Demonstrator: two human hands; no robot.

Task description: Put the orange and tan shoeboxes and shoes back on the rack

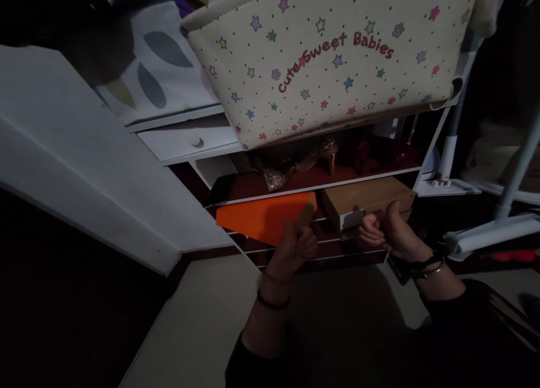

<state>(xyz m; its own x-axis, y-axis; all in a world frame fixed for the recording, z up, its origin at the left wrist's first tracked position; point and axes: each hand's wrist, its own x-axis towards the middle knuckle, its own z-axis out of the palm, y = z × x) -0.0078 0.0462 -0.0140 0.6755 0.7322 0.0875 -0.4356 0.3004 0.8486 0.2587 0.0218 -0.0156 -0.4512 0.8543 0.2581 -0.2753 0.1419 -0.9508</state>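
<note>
My left hand [297, 246] is closed in a fist, thumb upward, in front of the orange box [257, 213] on the rack; I see nothing in it. Opposite it, my right hand [390, 228] has its fingers curled and thumb raised, just before the brown cardboard box [367, 197] with a white label. Nothing shows between those fingers either. Whether either hand touches its box, I cannot tell. One shelf up stand glittery high-heeled shoes [276, 179] and dark red shoes [379, 154].
A cream cover [337, 67] with stars and "Cute Sweet Babies" hangs over the top of the shoe rack [358, 177]. At the left are a small white drawer [189, 138] and a white wall panel [105, 152]. A pale floor mop [493, 233] leans at the right.
</note>
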